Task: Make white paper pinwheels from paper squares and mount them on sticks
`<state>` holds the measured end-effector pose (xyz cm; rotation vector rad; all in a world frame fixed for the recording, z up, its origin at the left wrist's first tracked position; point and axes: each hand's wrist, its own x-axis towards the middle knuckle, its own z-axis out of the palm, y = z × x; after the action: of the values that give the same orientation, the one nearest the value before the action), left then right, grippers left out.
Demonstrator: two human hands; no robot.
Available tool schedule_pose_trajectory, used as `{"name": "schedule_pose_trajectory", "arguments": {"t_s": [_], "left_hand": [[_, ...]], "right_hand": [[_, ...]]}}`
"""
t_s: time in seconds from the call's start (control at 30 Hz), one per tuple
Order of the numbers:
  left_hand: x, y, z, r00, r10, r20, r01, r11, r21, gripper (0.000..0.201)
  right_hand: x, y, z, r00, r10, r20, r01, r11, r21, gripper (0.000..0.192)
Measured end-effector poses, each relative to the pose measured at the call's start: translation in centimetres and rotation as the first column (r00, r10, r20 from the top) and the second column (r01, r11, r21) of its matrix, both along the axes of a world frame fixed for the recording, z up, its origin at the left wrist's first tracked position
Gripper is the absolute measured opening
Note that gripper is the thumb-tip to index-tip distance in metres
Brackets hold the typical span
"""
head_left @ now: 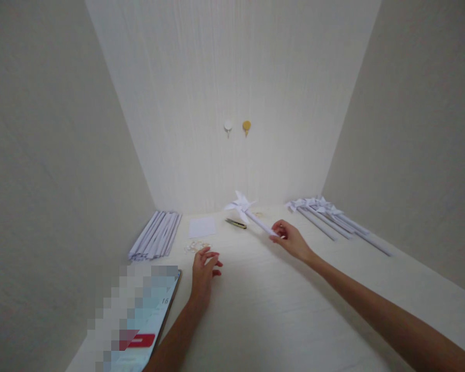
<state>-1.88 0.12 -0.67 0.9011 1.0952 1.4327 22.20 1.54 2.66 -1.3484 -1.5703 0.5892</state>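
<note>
My right hand (290, 238) grips the lower end of a white paper pinwheel (243, 206) by its rolled stick, holding it tilted over the white table (279, 310) toward the back wall. My left hand (203, 268) rests low on the table with fingers apart, holding nothing, just in front of a small heap of pale rubber bands or clips (196, 246). A square white paper sheet (202, 227) lies behind that heap. A small dark tool (235, 223), perhaps a cutter, lies beside the pinwheel.
A stack of rolled white paper sticks (155, 235) lies at the back left. Several finished pinwheels (331, 217) lie at the back right. A tablet or phone (147, 320) with a lit screen sits at the near left. Two round hooks (237, 126) are on the wall.
</note>
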Motion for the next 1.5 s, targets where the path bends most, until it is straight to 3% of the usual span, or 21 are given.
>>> {"name": "schedule_pose_trajectory", "arguments": {"t_s": [0.1,0.2,0.23,0.37,0.5,0.7,0.87,1.07,1.27,1.5], "left_hand": [[0.0,0.0,0.0,0.999,-0.025,-0.028,0.026,1.000,0.009,0.037],[0.1,0.1,-0.1,0.996,-0.051,-0.069,0.052,0.998,0.017,0.034],[0.1,0.1,-0.2,0.995,-0.059,-0.083,0.060,0.998,0.015,0.034],[0.1,0.2,-0.2,0.991,-0.078,-0.111,0.080,0.997,0.016,0.032],[0.1,0.1,-0.1,0.992,-0.079,-0.102,0.080,0.997,0.010,0.031],[0.1,0.1,-0.1,0.989,-0.084,-0.118,0.085,0.996,0.007,0.031],[0.2,0.2,-0.1,0.988,-0.089,-0.123,0.089,0.996,-0.006,0.032],[0.2,0.5,-0.3,0.988,-0.102,-0.118,0.102,0.995,-0.011,0.033],[0.2,0.1,-0.1,0.988,-0.096,-0.121,0.096,0.995,-0.007,0.033],[0.2,0.2,0.0,0.987,-0.100,-0.125,0.099,0.995,-0.012,0.032]], "right_hand": [[7.0,-1.1,1.2,0.935,-0.250,0.251,0.247,0.968,0.047,0.016],[13.0,-3.2,1.7,0.751,-0.460,0.473,0.498,0.866,0.051,0.016],[14.4,-3.9,1.8,0.677,-0.527,0.514,0.590,0.806,0.049,0.015],[17.7,-6.1,1.7,0.571,-0.609,0.550,0.724,0.690,0.012,0.016],[18.4,-6.1,0.9,0.512,-0.591,0.623,0.788,0.612,-0.068,0.026],[18.2,-5.0,-0.8,0.521,-0.561,0.644,0.794,0.594,-0.125,0.033],[18.3,-4.8,-0.6,0.486,-0.565,0.666,0.819,0.560,-0.123,0.034],[18.5,-4.4,-0.4,0.451,-0.561,0.694,0.829,0.551,-0.094,0.032],[18.6,-4.1,-0.4,0.457,-0.530,0.714,0.806,0.586,-0.082,0.033],[19.2,-4.2,0.1,0.446,-0.514,0.733,0.825,0.554,-0.114,0.036]]}}
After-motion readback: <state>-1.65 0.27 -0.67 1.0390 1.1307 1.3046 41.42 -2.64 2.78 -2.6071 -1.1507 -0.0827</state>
